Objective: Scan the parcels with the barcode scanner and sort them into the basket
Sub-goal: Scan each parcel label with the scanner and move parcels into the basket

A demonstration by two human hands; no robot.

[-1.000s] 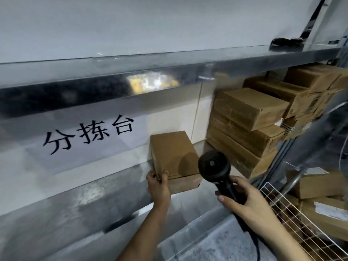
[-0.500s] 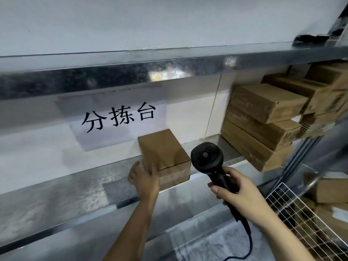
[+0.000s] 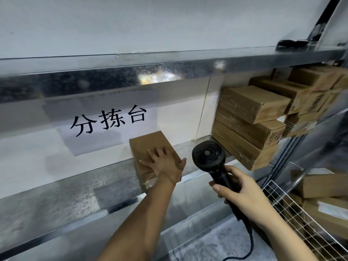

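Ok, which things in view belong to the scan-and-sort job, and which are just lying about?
Job: small parcel under the left hand; barcode scanner in the right hand's grip; stacked parcels on the lower shelf; wire basket.
Lying about: printed wall sign; black item on the upper shelf.

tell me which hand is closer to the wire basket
Right. The right hand, gripping the barcode scanner, is just left of the wire basket; the left hand rests flat on the small parcel, farther to the left.
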